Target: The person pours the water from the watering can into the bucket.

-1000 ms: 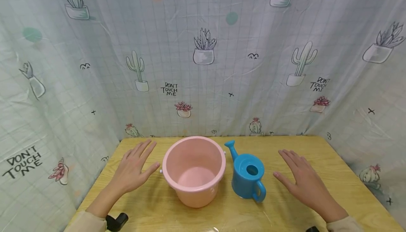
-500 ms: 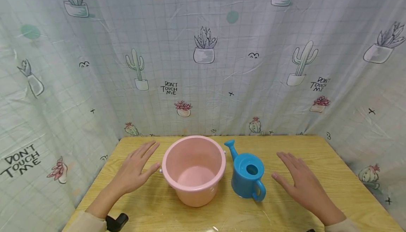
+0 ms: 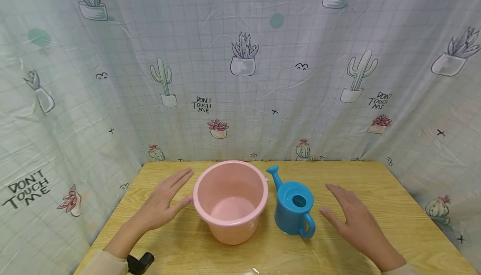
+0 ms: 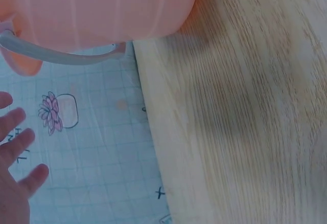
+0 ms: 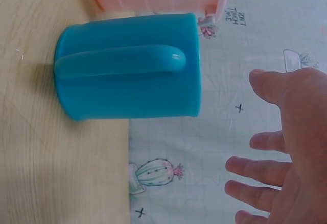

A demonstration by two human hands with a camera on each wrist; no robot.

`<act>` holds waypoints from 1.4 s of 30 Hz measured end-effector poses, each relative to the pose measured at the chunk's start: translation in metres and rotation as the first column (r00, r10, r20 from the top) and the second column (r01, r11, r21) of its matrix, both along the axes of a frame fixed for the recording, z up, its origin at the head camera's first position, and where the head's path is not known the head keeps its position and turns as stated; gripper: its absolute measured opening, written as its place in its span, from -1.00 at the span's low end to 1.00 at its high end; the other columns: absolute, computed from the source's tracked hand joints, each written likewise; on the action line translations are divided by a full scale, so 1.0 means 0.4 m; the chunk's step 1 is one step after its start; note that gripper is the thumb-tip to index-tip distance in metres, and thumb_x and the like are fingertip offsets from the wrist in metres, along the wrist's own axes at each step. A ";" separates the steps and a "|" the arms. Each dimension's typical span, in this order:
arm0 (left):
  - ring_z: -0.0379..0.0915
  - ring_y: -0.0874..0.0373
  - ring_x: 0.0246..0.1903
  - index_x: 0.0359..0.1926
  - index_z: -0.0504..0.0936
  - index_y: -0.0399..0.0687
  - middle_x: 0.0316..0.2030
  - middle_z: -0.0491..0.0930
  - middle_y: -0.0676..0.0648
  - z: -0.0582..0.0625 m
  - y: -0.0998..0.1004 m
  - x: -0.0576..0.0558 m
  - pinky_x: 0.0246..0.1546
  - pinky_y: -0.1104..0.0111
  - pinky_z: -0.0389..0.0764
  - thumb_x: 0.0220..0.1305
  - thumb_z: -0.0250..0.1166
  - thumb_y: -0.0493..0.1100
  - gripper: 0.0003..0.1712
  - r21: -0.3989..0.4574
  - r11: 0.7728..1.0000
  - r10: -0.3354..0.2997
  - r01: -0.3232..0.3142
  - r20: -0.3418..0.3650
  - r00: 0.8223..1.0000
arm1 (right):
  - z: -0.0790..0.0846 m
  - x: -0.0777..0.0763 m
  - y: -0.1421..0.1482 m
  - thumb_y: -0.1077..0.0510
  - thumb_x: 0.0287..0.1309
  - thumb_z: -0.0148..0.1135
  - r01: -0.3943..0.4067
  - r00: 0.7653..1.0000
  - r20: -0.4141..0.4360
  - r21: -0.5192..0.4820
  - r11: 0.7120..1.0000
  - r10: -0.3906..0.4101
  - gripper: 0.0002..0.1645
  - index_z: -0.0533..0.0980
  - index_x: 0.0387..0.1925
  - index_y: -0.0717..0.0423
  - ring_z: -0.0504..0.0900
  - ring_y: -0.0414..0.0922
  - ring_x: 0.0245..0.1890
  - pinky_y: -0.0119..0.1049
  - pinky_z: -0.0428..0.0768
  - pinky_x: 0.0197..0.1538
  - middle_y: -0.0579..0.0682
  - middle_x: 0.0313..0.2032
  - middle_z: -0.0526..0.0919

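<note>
Behind everything hangs a pale curtain, grid-lined and printed with potted cacti and the words DON'T TOUCH ME, and in front of it spreads the wood-grained table I work at; the biggest thing on it is the pink bucket, upright between my two hands, its mouth facing up and a pale grey handle at its side; next come my hands, the left hand out to the left of the bucket, fingers extended and the thumb held away from them, gripping nothing, its thumb tip just beside the rim in the head view while my left wrist view shows these fingers spread and apart from the bucket; the right hand is raised to the right of the blue watering can, fingers long and loosely parted, thumb pointing toward the can with a gap between, so this one holds nothing either; the can stands upright just right of the bucket, spout angled toward the back, loop handle turned toward me; smaller is the black device at my left wrist, by the beige sleeve
</note>
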State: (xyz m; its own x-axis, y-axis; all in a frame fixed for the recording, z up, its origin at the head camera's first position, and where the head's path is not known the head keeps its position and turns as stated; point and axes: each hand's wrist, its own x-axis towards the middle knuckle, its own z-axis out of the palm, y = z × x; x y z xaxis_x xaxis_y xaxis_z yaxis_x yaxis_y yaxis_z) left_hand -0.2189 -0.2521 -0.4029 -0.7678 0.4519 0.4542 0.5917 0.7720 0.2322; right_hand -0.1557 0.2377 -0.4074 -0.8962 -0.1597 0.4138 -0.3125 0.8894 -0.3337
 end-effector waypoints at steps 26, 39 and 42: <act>0.21 -0.11 0.37 0.47 0.20 0.17 0.42 0.25 -0.06 -0.013 0.029 -0.001 0.20 -0.27 0.28 0.23 0.30 0.05 -0.18 0.077 0.995 -0.062 0.059 0.044 0.997 | -0.034 0.021 -0.032 -0.14 0.28 0.19 0.039 0.995 0.091 -0.113 0.993 -0.029 -0.27 0.31 0.34 0.15 0.45 0.28 0.20 0.28 0.45 0.10 0.23 0.25 0.46; 0.19 -0.19 0.37 0.46 0.21 0.02 0.44 0.21 -0.06 -0.021 0.037 -0.010 0.21 -0.27 0.27 0.19 0.33 0.05 -0.14 0.119 0.986 -0.123 0.114 0.073 0.990 | -0.043 0.023 -0.047 -0.08 0.29 0.20 0.042 0.997 0.065 -0.158 0.987 -0.032 -0.31 0.33 0.32 0.17 0.50 0.24 0.16 0.24 0.48 0.08 0.22 0.21 0.51; 0.21 -0.17 0.36 0.47 0.20 0.04 0.42 0.25 -0.09 -0.026 0.037 -0.007 0.21 -0.24 0.31 0.19 0.33 0.04 -0.14 0.129 0.985 -0.122 0.111 0.087 0.989 | -0.046 0.022 -0.051 -0.07 0.28 0.22 0.035 0.998 0.056 -0.167 0.985 -0.026 -0.32 0.34 0.31 0.18 0.52 0.21 0.14 0.25 0.48 0.07 0.21 0.20 0.52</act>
